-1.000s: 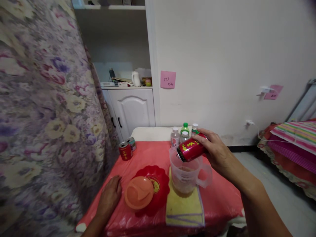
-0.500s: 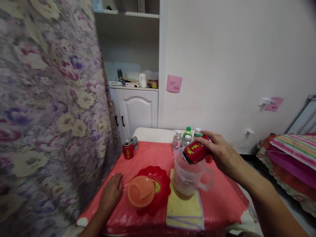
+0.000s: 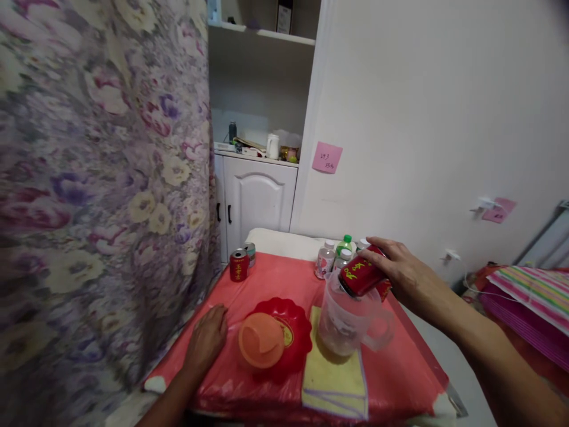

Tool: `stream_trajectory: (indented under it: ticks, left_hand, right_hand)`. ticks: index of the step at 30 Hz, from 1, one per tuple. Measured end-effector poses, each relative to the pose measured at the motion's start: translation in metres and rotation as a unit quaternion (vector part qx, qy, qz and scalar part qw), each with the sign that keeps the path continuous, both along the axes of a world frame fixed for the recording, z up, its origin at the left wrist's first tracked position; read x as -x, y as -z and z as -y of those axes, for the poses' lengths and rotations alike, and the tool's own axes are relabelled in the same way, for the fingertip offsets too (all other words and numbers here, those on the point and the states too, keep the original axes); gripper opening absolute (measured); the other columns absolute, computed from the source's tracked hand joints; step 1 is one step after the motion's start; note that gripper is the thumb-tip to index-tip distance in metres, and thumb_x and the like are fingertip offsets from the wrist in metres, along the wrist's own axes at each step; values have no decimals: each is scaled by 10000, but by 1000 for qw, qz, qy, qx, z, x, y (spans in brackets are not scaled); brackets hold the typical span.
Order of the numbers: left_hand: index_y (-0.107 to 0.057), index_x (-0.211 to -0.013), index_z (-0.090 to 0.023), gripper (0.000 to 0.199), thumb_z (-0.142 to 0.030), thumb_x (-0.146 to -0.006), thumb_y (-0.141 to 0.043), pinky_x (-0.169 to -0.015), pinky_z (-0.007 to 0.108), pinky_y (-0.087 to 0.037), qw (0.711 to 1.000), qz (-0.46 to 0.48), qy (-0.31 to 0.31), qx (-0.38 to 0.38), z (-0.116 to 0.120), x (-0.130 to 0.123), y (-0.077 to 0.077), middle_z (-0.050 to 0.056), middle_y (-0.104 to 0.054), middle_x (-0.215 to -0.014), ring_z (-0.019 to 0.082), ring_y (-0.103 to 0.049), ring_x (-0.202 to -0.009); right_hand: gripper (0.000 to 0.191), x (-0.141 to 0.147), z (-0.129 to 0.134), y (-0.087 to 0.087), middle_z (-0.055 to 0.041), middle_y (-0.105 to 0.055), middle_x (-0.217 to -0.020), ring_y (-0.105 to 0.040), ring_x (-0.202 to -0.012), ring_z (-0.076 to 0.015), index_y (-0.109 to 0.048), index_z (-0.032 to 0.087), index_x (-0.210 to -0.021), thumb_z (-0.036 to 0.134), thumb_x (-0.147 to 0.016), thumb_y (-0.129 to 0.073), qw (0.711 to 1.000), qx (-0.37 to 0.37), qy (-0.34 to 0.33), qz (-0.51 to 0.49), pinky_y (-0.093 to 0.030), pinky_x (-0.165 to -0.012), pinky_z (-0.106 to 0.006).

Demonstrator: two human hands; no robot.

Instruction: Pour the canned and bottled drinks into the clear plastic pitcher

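My right hand [image 3: 402,270] is wrapped round a red can [image 3: 362,274], which tilts down to the left over the mouth of a clear plastic jug [image 3: 342,323]. Some liquid shows low in the jug, which stands on a folded yellow cloth [image 3: 334,385]. Flat on the table's left side rests my left hand [image 3: 208,337], holding nothing. Beside it, an orange bowl [image 3: 261,341] overlaps a red scalloped plate [image 3: 299,332].
Another red can [image 3: 239,265] and a teal can [image 3: 250,254] stand at the back left of the red-covered table [image 3: 280,270]. Several bottles [image 3: 325,259] stand behind the jug. A floral curtain [image 3: 102,178] hangs at the left.
The view has tilted and shifted slightly, so the scene sits a little differently in the frame. The right hand still holds the can tilted over the jug.
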State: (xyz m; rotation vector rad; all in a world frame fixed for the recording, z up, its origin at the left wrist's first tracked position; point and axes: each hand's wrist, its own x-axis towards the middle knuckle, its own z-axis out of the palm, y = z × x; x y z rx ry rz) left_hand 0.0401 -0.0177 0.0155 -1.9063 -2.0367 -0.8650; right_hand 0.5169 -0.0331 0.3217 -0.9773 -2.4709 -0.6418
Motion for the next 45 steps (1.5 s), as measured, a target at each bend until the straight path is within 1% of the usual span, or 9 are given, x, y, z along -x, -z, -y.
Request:
stream_trajectory:
  ticks: [5,10,14,18,22,26,31,39,45]
  left_hand:
    - [-666,-1174,-117,409,-253,-936,-362,-1089,441,-481,1000,5,-5,2,2,-2,2,183,-708,-1299,285,-651,-1226]
    - [-675,-1170,-139,408,-262,-929,-369,-1095,444,-478,1000,11,-8,4,2,-2,1,167,-714,-1296,281,-656,-1221]
    - [-681,-1169,-120,418,-259,-922,-375,-1098,449,-478,1000,13,-3,5,2,-2,0,184,-714,-1287,289,-658,-1215]
    - [-679,-1173,-138,413,-261,-927,-371,-1083,454,-493,1000,11,-4,7,2,-1,0,171,-718,-1285,285,-664,-1207]
    - [-679,-1179,-116,426,-268,-927,-369,-1097,453,-484,1000,10,0,7,2,0,0,183,-718,-1284,290,-666,-1207]
    - [-681,-1177,-87,443,-277,-925,-371,-1094,458,-488,1000,15,4,4,2,0,-2,207,-711,-1286,307,-667,-1206]
    - [-690,-1145,-136,422,-292,-923,-366,-1100,440,-493,1000,22,11,0,2,3,-3,176,-718,-1284,275,-670,-1205]
    - [-686,-1119,-183,381,-299,-915,-386,-1081,456,-503,1000,17,-3,10,3,5,-2,149,-730,-1261,272,-674,-1189]
    - [-697,-1084,-183,368,-182,-868,-398,-1062,469,-484,998,-7,-11,67,-1,4,-16,151,-745,-1223,278,-689,-1149]
  right_hand:
    - [604,7,1,-3,-173,-547,-1428,-580,-1261,-310,-507,269,-1419,-17,-888,-467,1000,-10,-12,-10,-592,-949,-512]
    - [647,8,-3,-4,-168,-559,-1421,-605,-1229,-312,-506,289,-1425,-41,-872,-447,1000,-10,-18,-2,-610,-910,-515]
    - [644,3,-8,4,-171,-521,-1456,-571,-1269,-330,-496,286,-1443,-7,-870,-511,1000,-11,-15,-24,-578,-975,-545]
    - [646,-1,-11,13,-154,-532,-1459,-568,-1288,-309,-507,318,-1443,-18,-896,-440,999,6,-18,-36,-578,-980,-529]
    - [616,-10,-15,18,-192,-516,-1455,-565,-1277,-343,-523,257,-1433,6,-870,-513,999,-9,-3,-48,-561,-990,-548]
    - [627,-15,-16,22,-179,-529,-1455,-570,-1290,-331,-504,273,-1447,4,-881,-490,999,10,0,-47,-564,-991,-538]
    - [642,-18,-21,34,-145,-526,-1467,-583,-1290,-317,-510,319,-1439,34,-864,-511,995,33,5,-95,-567,-1000,-537]
    - [621,-25,-22,58,-107,-512,-1441,-562,-1301,-300,-411,380,-1483,141,-919,-513,976,82,0,-202,-569,-999,-530]
    - [623,-32,-17,71,-98,-507,-1425,-552,-1297,-283,-426,358,-1466,200,-893,-613,940,112,-24,-320,-507,-1067,-509]
